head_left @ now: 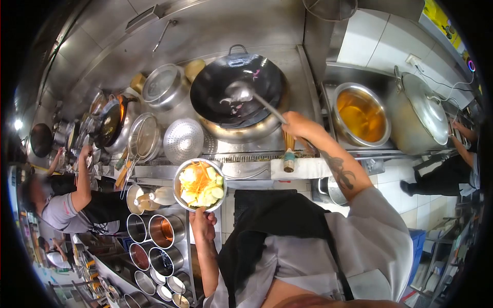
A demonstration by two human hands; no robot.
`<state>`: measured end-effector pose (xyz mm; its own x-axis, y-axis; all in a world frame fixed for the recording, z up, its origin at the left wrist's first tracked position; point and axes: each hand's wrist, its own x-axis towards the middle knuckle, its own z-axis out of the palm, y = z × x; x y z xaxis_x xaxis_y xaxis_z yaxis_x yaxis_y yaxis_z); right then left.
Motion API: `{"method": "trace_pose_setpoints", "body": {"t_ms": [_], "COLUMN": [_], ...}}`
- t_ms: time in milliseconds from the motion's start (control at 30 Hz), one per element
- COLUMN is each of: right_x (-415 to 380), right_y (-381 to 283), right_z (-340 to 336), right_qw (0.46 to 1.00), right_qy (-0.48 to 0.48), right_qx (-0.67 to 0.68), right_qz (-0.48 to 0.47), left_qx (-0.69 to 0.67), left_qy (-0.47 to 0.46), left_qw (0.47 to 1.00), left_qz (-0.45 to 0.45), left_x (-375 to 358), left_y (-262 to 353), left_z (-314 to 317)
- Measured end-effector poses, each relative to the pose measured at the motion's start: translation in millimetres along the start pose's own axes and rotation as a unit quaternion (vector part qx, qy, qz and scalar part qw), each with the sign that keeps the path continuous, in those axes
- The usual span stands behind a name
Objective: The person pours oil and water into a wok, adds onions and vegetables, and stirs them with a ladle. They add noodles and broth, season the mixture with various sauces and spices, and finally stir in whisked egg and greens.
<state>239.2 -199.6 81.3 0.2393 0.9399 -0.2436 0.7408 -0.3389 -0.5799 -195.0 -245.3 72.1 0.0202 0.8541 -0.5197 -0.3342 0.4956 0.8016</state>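
My right hand (298, 126) is closed round the handle of a ladle (267, 106), whose metal bowl is down inside the black wok (205, 97). A few small pale and purplish pieces of food (236, 109) lie in the wok by the ladle. With my left hand (204, 222) I grip the near rim of a metal bowl (178, 197), fingers closed at its edge. Cut vegetables (200, 184), orange shreds and pale green slices, fill this bowl. It is held in front of the stove, below and left of the wok.
A perforated strainer (183, 139) and wire sieves (144, 134) lie left of the wok. At right stand a pot of amber liquid (362, 114) and a large lidded pot (418, 110). Seasoning pots (167, 231) stand lower left. A co-worker (77, 200) works at a flaming wok (110, 126).
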Motion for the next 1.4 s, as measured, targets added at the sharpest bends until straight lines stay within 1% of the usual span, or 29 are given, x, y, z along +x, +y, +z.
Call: {"method": "trace_pose_setpoints", "body": {"t_ms": [67, 100, 200, 300, 400, 500, 600, 667, 700, 800, 867, 933, 1067, 1167, 1267, 1367, 1400], "right_x": [14, 27, 44, 55, 22, 0, 14, 17, 18, -35, -76, -102, -91, -62, -22, 13, 14], "right_y": [9, 20, 8, 8, -18, -10, -5, 0, 1, -9, -21, -31, -22, -27, -4, 13, 8], "right_z": [1, 11, 21, 28, 5, 12, 8, 14, 16, -13, -30, -34, -21, -14, 10, 56, 54], "right_qw": [0.996, 0.984, 0.979, 0.996, 0.997, 0.990, 0.995, 1.000, 0.999, 0.996, 0.992, 0.990, 0.989, 0.995, 0.998, 0.976, 0.986], "right_qy": [0.093, 0.167, 0.194, 0.083, -0.045, -0.021, -0.058, 0.004, 0.036, 0.003, -0.043, -0.068, -0.081, -0.060, 0.044, 0.201, 0.162], "right_qx": [-0.008, -0.036, -0.007, 0.008, 0.050, 0.108, 0.077, 0.027, 0.003, 0.051, 0.086, 0.096, 0.081, 0.081, 0.054, -0.073, -0.025], "right_qz": [0.002, -0.040, 0.060, 0.034, 0.025, -0.086, 0.015, -0.001, -0.009, -0.067, -0.077, -0.073, -0.095, 0.017, -0.008, -0.042, -0.021], "left_qx": [0.000, 0.000, 0.002, 0.001, -0.004, -0.010, -0.009, 0.000, 0.003, 0.000, -0.007, -0.011, -0.007, -0.004, 0.002, 0.022, 0.032], "left_qy": [0.006, 0.008, 0.003, -0.008, -0.011, -0.004, -0.008, -0.025, -0.018, -0.004, 0.003, 0.005, 0.002, -0.014, -0.026, -0.056, -0.070], "left_qw": [1.000, 1.000, 1.000, 1.000, 1.000, 1.000, 1.000, 1.000, 1.000, 1.000, 1.000, 1.000, 1.000, 1.000, 1.000, 0.998, 0.997], "left_qz": [0.011, 0.012, 0.017, 0.015, 0.011, 0.001, -0.005, -0.001, -0.007, 0.003, 0.010, 0.016, 0.006, -0.002, -0.007, -0.014, -0.017], "left_x": [-3, -4, -6, -5, 1, 12, 20, 25, 27, 33, 40, 49, 66, 75, 85, 108, 117], "left_y": [-4, -5, -6, -7, -7, -5, 0, 6, 8, 14, 18, 22, 28, 34, 41, 44, 47], "left_z": [7, 8, 14, 16, 21, 16, 15, 14, 12, 8, 6, 3, -2, 0, 7, 9, 10]}}
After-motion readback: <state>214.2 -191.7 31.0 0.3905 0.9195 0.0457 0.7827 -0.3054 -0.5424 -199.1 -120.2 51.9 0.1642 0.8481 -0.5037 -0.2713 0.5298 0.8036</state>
